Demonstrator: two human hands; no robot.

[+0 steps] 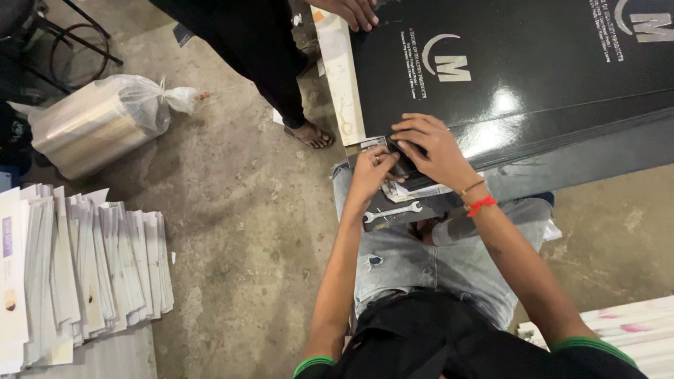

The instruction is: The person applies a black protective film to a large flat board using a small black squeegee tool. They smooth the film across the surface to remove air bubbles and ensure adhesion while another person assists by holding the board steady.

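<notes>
We see one small dark part (406, 168) at the near corner of a stack of glossy black sheets (533, 77), just above our knees, and both of our hands are on it. Our right hand (432, 147) lies over the part from above, fingers spread narrow and curled down, pressing its top edge against the corner of the stack. Our left hand (371, 172) comes in from the side, fingers nearly closed, pinching the part's left end; whether it truly grips or only steadies, we cannot tell. A ring shows on that hand, and two bands, one red and one dark, circle the right wrist.

Just below the hands, one silver open-ended spanner (392, 212) lies on a dark plate across our lap, apart from both hands. One pale strip (342, 77) runs along the left edge of the stack.

Farther out, another person's hand (353, 12) rests on the far corner of the sheets, and their sandalled foot (312, 133) stands on the concrete floor (239, 231). One roll wrapped in clear plastic (98, 123) lies to the left, and one long row of white folded cartons (77, 274) lies stacked at the lower left.
</notes>
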